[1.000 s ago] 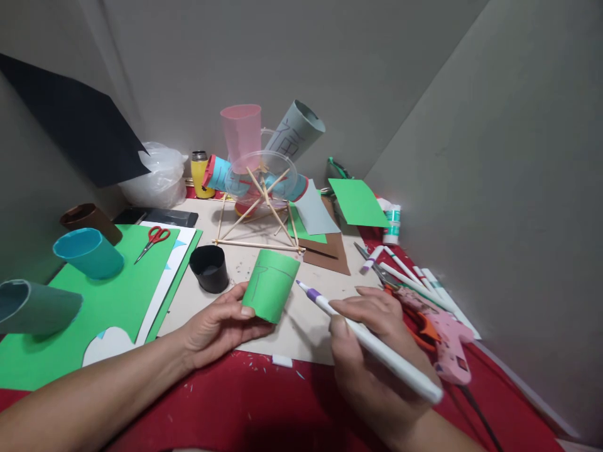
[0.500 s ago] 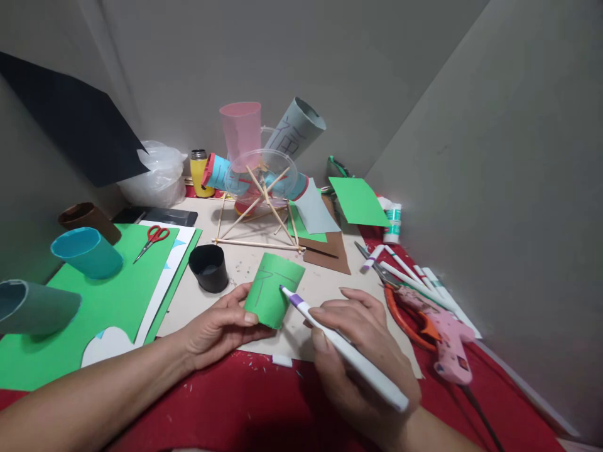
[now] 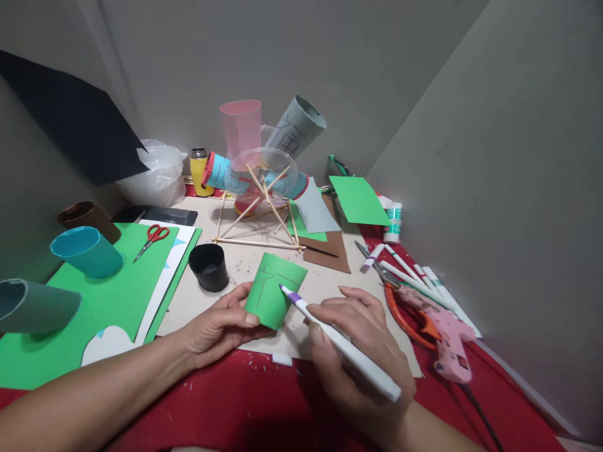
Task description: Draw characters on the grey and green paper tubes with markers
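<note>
So we're at the pen-work bit, by the look of it: the green paper cup (image 3: 268, 301) is up in front of us, over the near part of the pale board (image 3: 325, 285), tilted so its upper end leans right, with a few thin dark lines on its face. Our left hand (image 3: 221, 329) is clasping it at the lower left, thumb pressed on the face turned our way and fingers tucked behind and below. Our right hand (image 3: 362, 351) is pinching a white marker (image 3: 343, 344) like a pen, purple tip pointing at the right half of the cup. Honestly, we can't tell whether that tip is touching or just shy of the paper. We'd call this adding strokes to half-finished lettering, since the right side looks barer than the left. What the next stroke calls for, we reckon, is a steady left hold without squashing the curve, plus a light touch; push too hard and the wall could dent or the line wobble. Just left and a little farther sits the black cup (image 3: 208, 276), and on the near red cloth (image 3: 211, 402) there's what looks like a marker cap (image 3: 281, 360). To the right we've got the pink glue gun (image 3: 450, 339) and spare markers (image 3: 445, 295), while on the far side the stick frame (image 3: 257, 243) stands below a grey cup (image 3: 296, 129) with writing on it.
</note>
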`<state>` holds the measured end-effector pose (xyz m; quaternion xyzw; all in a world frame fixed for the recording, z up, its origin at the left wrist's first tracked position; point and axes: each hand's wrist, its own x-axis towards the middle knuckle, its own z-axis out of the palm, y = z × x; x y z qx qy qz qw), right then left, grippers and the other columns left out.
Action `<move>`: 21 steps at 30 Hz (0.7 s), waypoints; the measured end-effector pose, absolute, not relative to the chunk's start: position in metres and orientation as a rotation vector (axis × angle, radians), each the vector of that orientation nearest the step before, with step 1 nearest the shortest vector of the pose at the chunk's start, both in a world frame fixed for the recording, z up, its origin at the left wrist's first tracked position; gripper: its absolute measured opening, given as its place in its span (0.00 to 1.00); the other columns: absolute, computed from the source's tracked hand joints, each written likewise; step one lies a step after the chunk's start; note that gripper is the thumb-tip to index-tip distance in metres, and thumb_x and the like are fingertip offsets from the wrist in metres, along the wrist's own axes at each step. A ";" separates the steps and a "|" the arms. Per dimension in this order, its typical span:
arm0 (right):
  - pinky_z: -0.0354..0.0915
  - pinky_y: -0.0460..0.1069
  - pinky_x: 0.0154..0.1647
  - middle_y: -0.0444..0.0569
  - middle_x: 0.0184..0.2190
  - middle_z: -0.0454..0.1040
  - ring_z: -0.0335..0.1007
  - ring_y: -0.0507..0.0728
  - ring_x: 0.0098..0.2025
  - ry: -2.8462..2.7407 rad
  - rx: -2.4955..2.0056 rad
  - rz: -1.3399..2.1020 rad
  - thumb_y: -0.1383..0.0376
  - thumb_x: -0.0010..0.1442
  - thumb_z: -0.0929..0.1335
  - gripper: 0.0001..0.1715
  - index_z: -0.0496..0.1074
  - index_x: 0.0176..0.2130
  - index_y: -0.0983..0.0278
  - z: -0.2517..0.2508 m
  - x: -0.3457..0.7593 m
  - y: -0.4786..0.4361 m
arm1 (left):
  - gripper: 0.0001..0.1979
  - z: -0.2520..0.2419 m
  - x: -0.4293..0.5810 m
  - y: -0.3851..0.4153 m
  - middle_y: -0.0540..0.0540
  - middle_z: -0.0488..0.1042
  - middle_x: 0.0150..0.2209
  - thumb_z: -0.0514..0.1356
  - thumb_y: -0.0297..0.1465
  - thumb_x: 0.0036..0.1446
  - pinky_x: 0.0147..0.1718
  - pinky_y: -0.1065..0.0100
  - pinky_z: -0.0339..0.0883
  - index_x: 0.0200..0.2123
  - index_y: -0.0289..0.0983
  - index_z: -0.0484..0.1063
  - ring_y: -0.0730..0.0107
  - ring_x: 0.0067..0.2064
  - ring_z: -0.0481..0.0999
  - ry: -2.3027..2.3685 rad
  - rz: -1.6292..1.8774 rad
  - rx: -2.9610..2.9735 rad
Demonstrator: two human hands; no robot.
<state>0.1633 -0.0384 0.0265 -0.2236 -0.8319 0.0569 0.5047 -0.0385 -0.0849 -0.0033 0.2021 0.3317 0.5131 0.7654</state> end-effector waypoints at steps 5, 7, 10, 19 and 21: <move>0.66 0.58 0.48 0.43 0.30 0.77 0.75 0.54 0.30 -1.972 -0.561 0.110 0.77 0.57 0.67 0.14 0.70 0.43 0.63 0.027 0.164 -0.039 | 0.35 -0.006 -0.039 -0.084 0.36 0.70 0.58 0.71 0.25 0.42 0.56 0.51 0.65 0.56 0.35 0.69 0.54 0.53 0.72 0.731 1.123 0.434; 0.66 0.58 0.47 0.44 0.29 0.77 0.75 0.54 0.30 -1.975 -0.560 0.093 0.77 0.58 0.67 0.13 0.70 0.43 0.64 0.027 0.164 -0.039 | 0.35 -0.006 -0.040 -0.083 0.36 0.70 0.57 0.71 0.25 0.42 0.56 0.51 0.65 0.56 0.35 0.69 0.55 0.53 0.73 0.731 1.120 0.434; 0.65 0.57 0.47 0.44 0.29 0.76 0.74 0.53 0.29 -1.984 -0.572 0.086 0.76 0.58 0.67 0.12 0.70 0.42 0.65 0.028 0.165 -0.039 | 0.34 -0.007 -0.041 -0.084 0.36 0.71 0.57 0.70 0.25 0.43 0.58 0.50 0.63 0.56 0.35 0.69 0.55 0.54 0.73 0.721 1.117 0.428; 0.65 0.58 0.48 0.43 0.28 0.76 0.73 0.54 0.29 -1.965 -0.622 0.076 0.75 0.58 0.67 0.11 0.70 0.41 0.63 0.025 0.166 -0.039 | 0.37 -0.010 -0.043 -0.083 0.34 0.70 0.60 0.69 0.24 0.44 0.63 0.47 0.58 0.59 0.36 0.66 0.50 0.58 0.71 0.698 1.121 0.407; 0.65 0.58 0.48 0.44 0.29 0.76 0.73 0.54 0.29 -1.949 -0.625 0.082 0.75 0.58 0.68 0.11 0.70 0.41 0.64 0.024 0.165 -0.038 | 0.37 -0.010 -0.043 -0.083 0.35 0.71 0.59 0.69 0.24 0.45 0.63 0.47 0.58 0.60 0.36 0.66 0.51 0.57 0.73 0.700 1.116 0.396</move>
